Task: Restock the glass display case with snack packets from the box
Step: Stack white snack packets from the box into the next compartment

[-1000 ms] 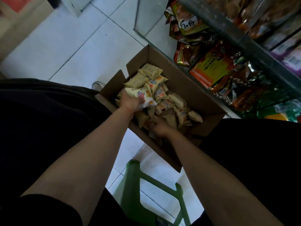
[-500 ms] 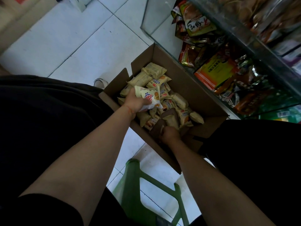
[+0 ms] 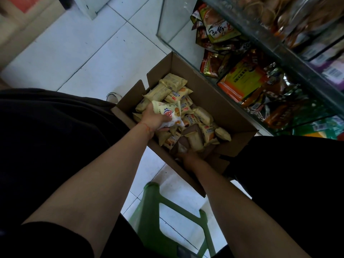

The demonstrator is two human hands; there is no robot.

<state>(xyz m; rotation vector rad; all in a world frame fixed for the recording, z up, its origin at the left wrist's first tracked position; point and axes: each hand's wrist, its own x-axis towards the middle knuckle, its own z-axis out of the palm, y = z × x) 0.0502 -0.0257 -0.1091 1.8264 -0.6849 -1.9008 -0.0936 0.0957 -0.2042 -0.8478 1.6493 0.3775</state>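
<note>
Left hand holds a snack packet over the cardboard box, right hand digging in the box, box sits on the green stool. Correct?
One error: the cardboard box sits on the tiled floor beside the glass display case, not on the green stool, as the head view shows. The rest stands: left hand holds a snack packet, right hand digs in the box.
</note>
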